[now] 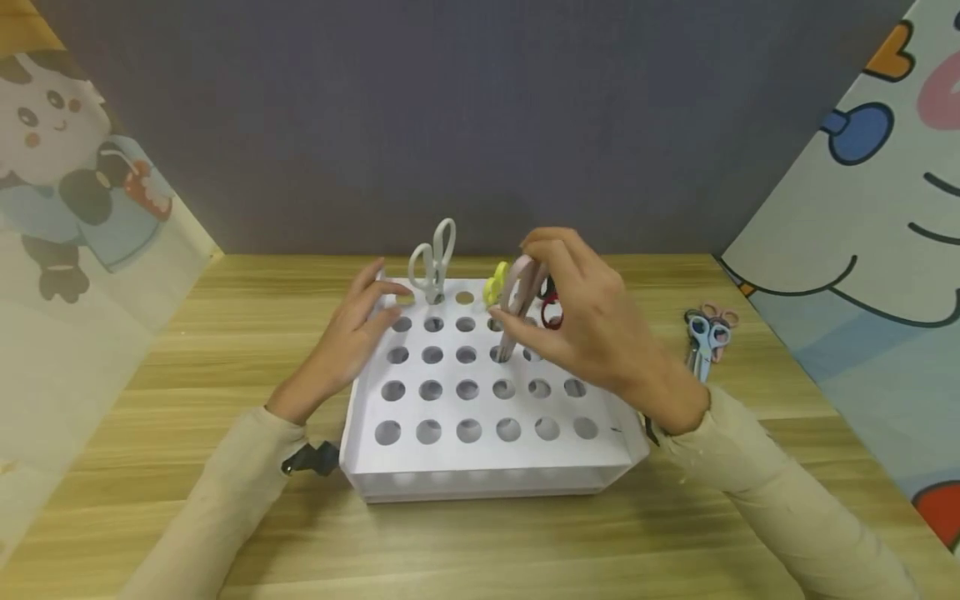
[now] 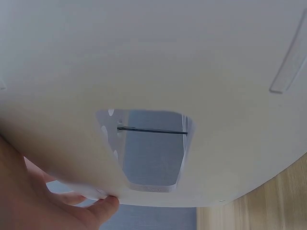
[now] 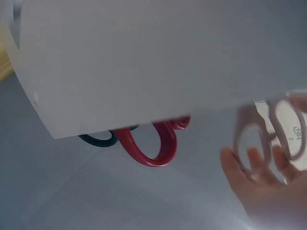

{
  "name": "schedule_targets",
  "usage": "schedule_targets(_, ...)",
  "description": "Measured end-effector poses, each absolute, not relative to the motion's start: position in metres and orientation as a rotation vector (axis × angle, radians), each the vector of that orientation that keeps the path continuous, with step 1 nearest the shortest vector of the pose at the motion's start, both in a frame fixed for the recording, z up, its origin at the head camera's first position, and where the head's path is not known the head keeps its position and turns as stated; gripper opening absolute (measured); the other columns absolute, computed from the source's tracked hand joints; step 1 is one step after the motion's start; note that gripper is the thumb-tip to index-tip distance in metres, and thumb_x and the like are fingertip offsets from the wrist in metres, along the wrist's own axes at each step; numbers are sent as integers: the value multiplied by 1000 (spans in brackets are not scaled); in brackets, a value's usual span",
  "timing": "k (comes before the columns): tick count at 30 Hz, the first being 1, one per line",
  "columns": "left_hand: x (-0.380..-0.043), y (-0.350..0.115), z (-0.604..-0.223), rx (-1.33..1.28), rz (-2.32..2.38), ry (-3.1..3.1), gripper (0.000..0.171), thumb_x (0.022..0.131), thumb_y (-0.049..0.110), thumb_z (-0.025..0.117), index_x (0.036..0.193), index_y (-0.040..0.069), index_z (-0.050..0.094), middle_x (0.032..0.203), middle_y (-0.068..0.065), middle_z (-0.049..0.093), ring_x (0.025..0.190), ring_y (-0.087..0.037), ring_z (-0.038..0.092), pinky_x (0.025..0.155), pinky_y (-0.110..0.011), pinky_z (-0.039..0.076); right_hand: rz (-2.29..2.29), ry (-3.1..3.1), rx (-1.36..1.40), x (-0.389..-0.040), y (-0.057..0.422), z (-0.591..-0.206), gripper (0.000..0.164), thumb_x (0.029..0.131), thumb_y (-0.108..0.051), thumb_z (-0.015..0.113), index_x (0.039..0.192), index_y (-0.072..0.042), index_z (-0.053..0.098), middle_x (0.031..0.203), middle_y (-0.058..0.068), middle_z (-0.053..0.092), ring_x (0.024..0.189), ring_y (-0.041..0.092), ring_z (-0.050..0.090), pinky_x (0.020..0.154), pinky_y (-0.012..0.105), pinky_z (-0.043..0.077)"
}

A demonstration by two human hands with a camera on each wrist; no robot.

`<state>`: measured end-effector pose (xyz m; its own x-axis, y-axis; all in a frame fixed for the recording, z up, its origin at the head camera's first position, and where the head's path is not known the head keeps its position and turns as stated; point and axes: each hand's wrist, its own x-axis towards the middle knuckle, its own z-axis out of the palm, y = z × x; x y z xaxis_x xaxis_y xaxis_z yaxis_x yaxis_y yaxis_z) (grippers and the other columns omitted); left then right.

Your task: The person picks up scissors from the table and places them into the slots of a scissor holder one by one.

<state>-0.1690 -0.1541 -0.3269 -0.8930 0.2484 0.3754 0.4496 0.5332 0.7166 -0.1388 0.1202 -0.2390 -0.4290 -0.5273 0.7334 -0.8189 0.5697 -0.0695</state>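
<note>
A white rack (image 1: 487, 456) with rows of round holes stands on the table. My left hand (image 1: 337, 350) rests at its back left corner, fingers extended; in the left wrist view a fingertip touches the rack's side panel (image 2: 230, 143). Over the middle of the rack, my right hand (image 1: 585, 312) pinches pale pink scissors (image 1: 507, 343) by the handles, blades down at a hole in the third row. Whether the tips are inside is unclear. White scissors (image 1: 433, 287) stand upright in the back row, as do yellow scissors (image 1: 493, 286). Red-handled scissors (image 3: 169, 143) are partly hidden behind my right hand.
Right of the rack lie several scissors, among them a light blue pair (image 1: 701, 343) and a pink pair (image 1: 726, 317). A dark handle loop (image 3: 103, 143) shows beside the red one. A grey panel (image 1: 465, 125) stands behind the table (image 1: 262, 333), with printed walls at both sides.
</note>
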Motion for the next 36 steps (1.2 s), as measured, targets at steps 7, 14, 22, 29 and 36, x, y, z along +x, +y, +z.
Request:
schedule_targets(7,-170,-153,-328,-582,-1288,-2544,27,91,23,46,112,8,56,149,-1,14,134,-29,16,103,-59,15,472,-2314,1168,-144,119,-250,48,76,-36,67,113,-10,52,117,5,50,108,18,47,89,35,42)
schedule_targets(14,-169,-154,-328,-581,-1292,-2542,27,91,23,46,111,8,56,149,0,13,134,-29,16,104,-59,14,409,-2387,1209,-145,114,-249,46,79,-38,65,114,-13,50,118,4,48,103,17,48,88,33,42)
schedule_targets(22,-168,-154,-328,-588,-1283,-2542,26,91,23,46,111,8,56,149,-2,14,134,-30,16,104,-58,14,380,-2425,1197,-144,113,-249,50,80,-38,64,119,-13,47,123,7,47,110,21,47,92,38,41)
schedule_targets(29,-169,-156,-328,-583,-1296,-2540,26,92,21,46,111,7,56,149,-2,14,134,-31,15,104,-58,14,424,-2450,1202,-144,116,-247,60,81,-43,62,133,-24,39,132,5,42,119,21,41,95,42,38)
schedule_targets(36,-169,-155,-329,-598,-1292,-2534,26,91,22,47,110,7,57,149,-2,14,134,-30,15,104,-59,14,425,-2512,1075,-130,133,-237,65,81,-48,58,138,-34,29,141,3,33,128,22,32,98,48,34)
